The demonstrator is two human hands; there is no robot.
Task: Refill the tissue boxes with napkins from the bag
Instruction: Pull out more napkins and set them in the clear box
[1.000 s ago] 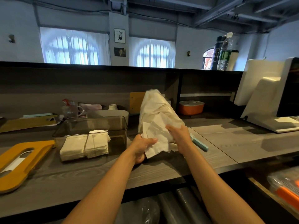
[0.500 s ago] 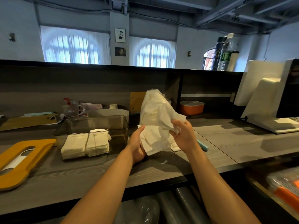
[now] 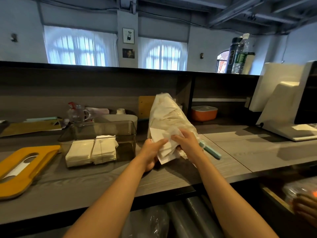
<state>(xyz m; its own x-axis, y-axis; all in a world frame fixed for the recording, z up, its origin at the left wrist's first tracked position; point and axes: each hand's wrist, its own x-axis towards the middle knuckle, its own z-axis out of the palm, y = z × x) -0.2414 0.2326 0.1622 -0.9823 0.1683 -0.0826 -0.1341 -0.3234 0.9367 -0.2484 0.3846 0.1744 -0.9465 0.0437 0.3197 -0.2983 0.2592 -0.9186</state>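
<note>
Your left hand [image 3: 151,152] holds the napkins [image 3: 167,152] at the mouth of the bag [image 3: 169,115] lying on the surface [image 3: 240,152], while your right hand [image 3: 187,141] fingers grasp them to pull them out for the box [image 3: 103,133] nearby.

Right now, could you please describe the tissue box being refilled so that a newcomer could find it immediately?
Start at the long grey wooden counter and look left of the person's hands. The tissue box is the smoky see-through tub standing there with its top open and white napkins stacked inside. Unlike the flat yellow lid to its left, it has tall transparent walls.
</note>
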